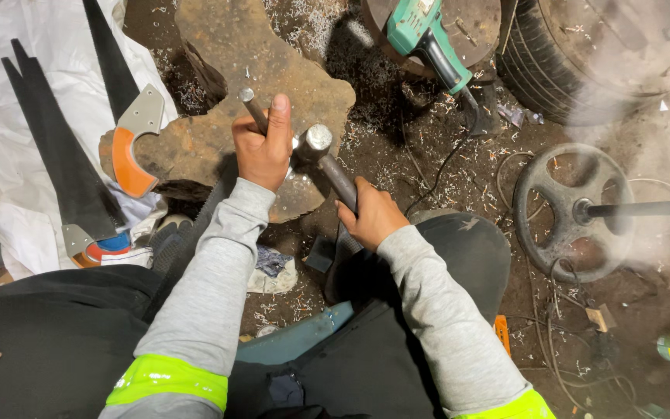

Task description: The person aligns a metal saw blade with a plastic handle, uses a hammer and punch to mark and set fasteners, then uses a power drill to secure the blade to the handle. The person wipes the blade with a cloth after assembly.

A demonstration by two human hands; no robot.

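Metal rod (251,106): thin, grey, round-ended, tilted with its top to the far left, lower end hidden. Stands over a rusty, irregular flat plate (273,70) lying mid-scene. Hammer (327,159): shiny round steel head just right of the rod, dark handle running near-right. Contact between head and rod unclear.

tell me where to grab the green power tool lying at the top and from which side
Likely best by the dark handle of the green power tool, which slants down to the right from the green body and lies bare. Come from the near side, below it: the tyre crowds its right and the cord leaves its lower end. Both the left hand and the right hand are full.
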